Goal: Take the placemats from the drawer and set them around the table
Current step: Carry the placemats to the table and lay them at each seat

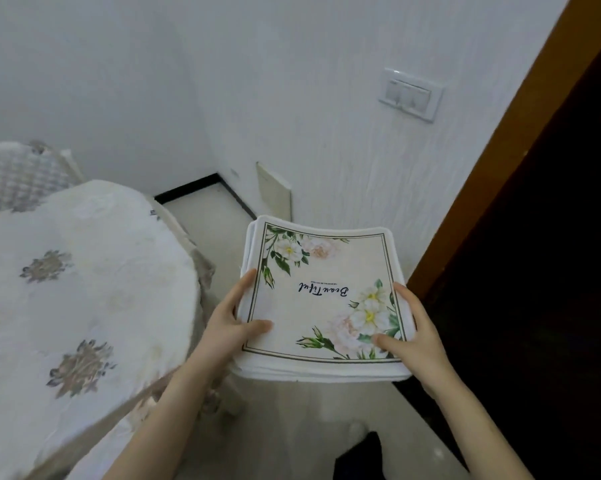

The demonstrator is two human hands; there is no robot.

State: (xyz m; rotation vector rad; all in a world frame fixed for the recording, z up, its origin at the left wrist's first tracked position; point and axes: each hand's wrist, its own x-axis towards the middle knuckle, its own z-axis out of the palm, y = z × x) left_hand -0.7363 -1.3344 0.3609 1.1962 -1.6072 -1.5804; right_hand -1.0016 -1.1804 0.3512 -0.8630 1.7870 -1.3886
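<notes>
A stack of placemats [321,271] is held in the air in front of me, above the floor. The top one is cream with white and pink flowers, a dark border line and the word "Beautiful" facing away from me. My left hand [231,323] grips the stack's left edge, thumb on top. My right hand [411,332] grips the right edge, thumb lying on the flower print. The table [84,289], covered with a white cloth with grey-brown flower motifs, lies to the left of the stack.
A chair with a checked cushion [18,178] stands behind the table. A white wall with a switch plate [410,93] is straight ahead. A brown door frame [493,161] and a dark doorway are on the right. Pale floor shows below, with my foot [358,431].
</notes>
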